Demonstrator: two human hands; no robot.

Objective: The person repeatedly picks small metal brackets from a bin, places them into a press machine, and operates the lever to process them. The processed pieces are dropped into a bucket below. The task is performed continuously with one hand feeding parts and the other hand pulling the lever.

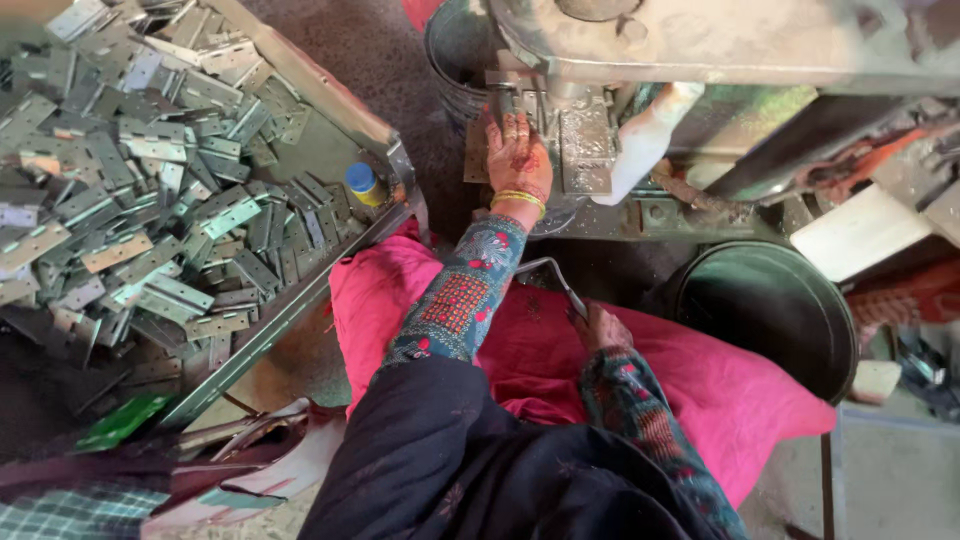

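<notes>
My left hand (518, 158) lies palm down on the bed of a grey press machine (700, 40), fingertips at the die block (585, 150). A flat metal piece (473, 152) pokes out from under that hand; whether the fingers grip it is hidden. My right hand (603, 327) rests low on my pink-clad lap (700, 390), closed around the end of a bent metal lever (552, 270). Both arms wear patterned teal sleeves, and yellow bangles circle the left wrist.
A metal tray (300, 295) on my left holds a heap of several flat steel hinges (130, 190) and a small yellow bottle with a blue cap (364, 184). A dark round bucket (770, 310) stands to the right, another bucket (455, 55) behind the press.
</notes>
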